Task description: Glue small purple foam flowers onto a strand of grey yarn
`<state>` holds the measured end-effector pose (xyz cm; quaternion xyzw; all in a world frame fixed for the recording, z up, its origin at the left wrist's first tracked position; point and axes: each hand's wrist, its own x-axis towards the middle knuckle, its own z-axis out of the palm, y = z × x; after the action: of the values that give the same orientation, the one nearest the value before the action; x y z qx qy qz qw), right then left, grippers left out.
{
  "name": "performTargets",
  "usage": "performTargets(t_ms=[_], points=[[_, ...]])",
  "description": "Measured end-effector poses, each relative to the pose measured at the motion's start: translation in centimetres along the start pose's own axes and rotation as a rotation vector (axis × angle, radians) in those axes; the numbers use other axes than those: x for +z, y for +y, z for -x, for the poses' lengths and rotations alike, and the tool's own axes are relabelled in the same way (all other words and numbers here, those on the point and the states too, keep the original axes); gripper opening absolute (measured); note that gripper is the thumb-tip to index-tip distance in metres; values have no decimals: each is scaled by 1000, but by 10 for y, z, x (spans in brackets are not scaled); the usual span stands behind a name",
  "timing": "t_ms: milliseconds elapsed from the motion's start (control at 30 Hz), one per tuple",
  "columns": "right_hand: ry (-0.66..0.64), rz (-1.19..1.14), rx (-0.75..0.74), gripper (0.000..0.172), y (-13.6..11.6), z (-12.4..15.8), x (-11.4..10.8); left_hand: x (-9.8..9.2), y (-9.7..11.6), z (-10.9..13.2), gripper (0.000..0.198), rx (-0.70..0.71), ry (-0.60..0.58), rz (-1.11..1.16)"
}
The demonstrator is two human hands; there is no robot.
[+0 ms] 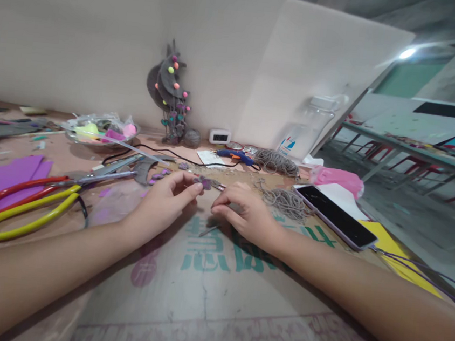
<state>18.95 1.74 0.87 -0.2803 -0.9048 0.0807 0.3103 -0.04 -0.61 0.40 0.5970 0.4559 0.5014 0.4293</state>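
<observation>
My left hand point(169, 199) is closed in a pinch on a small purple and grey felt piece point(204, 183), held up above the printed cardboard point(148, 308). A little to its right, my right hand point(245, 210) has its thumb and fingers pressed together; anything between them is too small to make out. Below the right fingertips shows a short, thin grey strand point(208, 231). Just past the left hand are a curved grey felt piece point(143, 171) and several small purple pieces point(160, 175).
Large scissors with red and yellow handles point(27, 214) rest on purple sheets point(5, 174) at left. Behind stand a bowl of craft bits point(80, 136), a grey moon decoration point(169, 85), a blue glue gun point(235, 155) and a bottle point(307, 127). Grey yarn point(287, 203) and a phone point(336, 217) lie right.
</observation>
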Motion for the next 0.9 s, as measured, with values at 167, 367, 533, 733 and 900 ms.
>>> performTargets(t_ms=[167, 367, 533, 733, 900], points=[[60, 79, -267, 14, -4, 5, -7, -3, -1, -4, 20, -58, 48, 42], [101, 94, -520, 20, -14, 10, -12, -4, -4, -7, 20, -36, 40, -10], [130, 83, -390, 22, -8, 8, -10, -3, 1, -4, 18, -63, 38, -68], [175, 45, -246, 6, 0, 7, -6, -1, 4, -3, 14, -71, 55, -78], [129, 72, -290, 21, -1, 7, -5, -2, 1, -3, 17, -44, 26, -97]])
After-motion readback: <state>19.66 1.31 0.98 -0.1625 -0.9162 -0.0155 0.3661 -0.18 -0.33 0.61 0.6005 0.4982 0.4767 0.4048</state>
